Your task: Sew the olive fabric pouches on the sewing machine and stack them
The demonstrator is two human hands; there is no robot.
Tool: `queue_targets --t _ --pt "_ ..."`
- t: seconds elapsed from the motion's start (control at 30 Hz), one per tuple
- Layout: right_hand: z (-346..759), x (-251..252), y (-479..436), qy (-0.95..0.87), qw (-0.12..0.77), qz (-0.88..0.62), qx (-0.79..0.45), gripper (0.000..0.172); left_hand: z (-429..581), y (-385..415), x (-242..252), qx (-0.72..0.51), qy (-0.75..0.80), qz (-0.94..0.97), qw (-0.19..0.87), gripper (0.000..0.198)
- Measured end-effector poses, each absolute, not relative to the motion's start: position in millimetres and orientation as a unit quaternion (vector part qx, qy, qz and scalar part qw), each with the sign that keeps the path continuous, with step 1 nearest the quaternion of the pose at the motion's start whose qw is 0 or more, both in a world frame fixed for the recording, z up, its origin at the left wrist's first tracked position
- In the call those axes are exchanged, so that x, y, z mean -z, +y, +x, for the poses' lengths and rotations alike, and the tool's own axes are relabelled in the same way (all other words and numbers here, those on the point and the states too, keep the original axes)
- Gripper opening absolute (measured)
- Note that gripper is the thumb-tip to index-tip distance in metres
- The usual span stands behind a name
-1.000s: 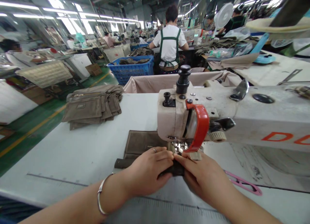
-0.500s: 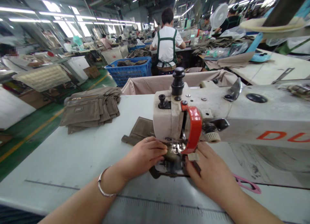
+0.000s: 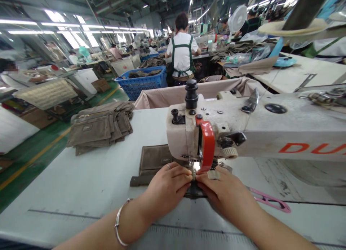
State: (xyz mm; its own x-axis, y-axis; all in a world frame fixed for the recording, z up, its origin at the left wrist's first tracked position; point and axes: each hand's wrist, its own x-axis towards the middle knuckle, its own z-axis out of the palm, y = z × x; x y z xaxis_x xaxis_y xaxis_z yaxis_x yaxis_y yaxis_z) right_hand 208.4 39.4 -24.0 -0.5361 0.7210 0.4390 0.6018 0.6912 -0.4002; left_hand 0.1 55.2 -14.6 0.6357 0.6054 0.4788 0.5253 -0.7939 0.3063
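A brown fabric piece [image 3: 152, 159] lies flat under the head of a white sewing machine [image 3: 243, 131] with a red guard [image 3: 207, 143]. My left hand [image 3: 167, 187] presses on the fabric's near edge, fingers curled together, a ring on one finger and a bracelet on the wrist. My right hand [image 3: 224, 192] presses on the same edge from the right, just in front of the needle area [image 3: 195, 166]. The fingertips of both hands meet below the presser foot.
A stack of brown fabric pieces [image 3: 98, 127] sits at the table's left. Pink thread snips [image 3: 269, 201] lie to the right of my hand. Behind the table are a cloth-lined bin [image 3: 162, 95], a blue basket [image 3: 143, 80], and a person in a green apron [image 3: 182, 53].
Half a second ago the fabric was turned at an angle with the machine bed showing; now it lies square again and both hands meet on its near edge.
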Motion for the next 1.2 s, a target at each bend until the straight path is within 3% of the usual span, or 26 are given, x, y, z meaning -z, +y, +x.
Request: queue_targets --t 0.8,1.2 --pt "203 30 56 -0.864 0.295 -0.408 0.009 0.022 5 81 23 -0.250 0.394 0.881 0.078 0.015" --pt "201 29 54 -0.855 0.286 -0.432 0.001 0.020 4 82 25 -0.293 0.389 0.870 0.081 0.011"
